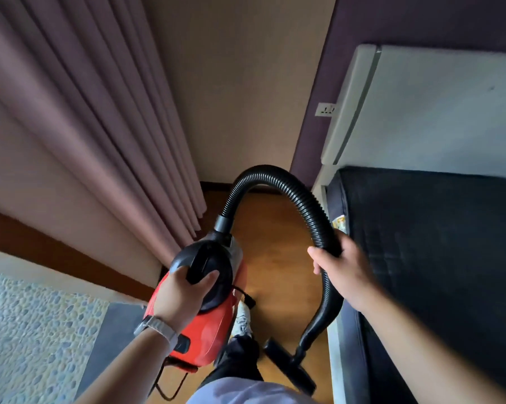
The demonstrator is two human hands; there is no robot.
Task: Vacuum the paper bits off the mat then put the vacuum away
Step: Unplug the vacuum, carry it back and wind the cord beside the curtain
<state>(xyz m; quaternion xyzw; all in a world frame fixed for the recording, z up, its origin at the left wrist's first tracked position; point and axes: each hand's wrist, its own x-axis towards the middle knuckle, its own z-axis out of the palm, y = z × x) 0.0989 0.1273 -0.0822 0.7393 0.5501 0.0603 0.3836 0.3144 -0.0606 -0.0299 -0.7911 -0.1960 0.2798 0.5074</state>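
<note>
The left arm reaches forward and down, a metal-banded watch (155, 328) on its wrist. The left hand (184, 295) sits on top of the red vacuum (208, 330), its fingers (179, 271) and thumb curled round the black handle (208, 263), so the body hangs off the wooden floor (275, 243).

The right arm stretches out to the right of the vacuum. The right hand (342, 266) is closed round the black ribbed hose (275, 173), with the fingers (318, 255) wrapped over its near side.

The hose rises from the vacuum's front end, arches over and comes down through that hand to the floor brush (289, 365) – low and to the right of the vacuum, just above the floor. A thin black cord (170, 386) loops below the vacuum's rear end.

Pink curtains (100, 126) hang to the left of the vacuum, and a pebble-patterned surface (27, 330) lies lower left of it. A dark mattress (435, 243) runs along to its right – beyond the hose.
</note>
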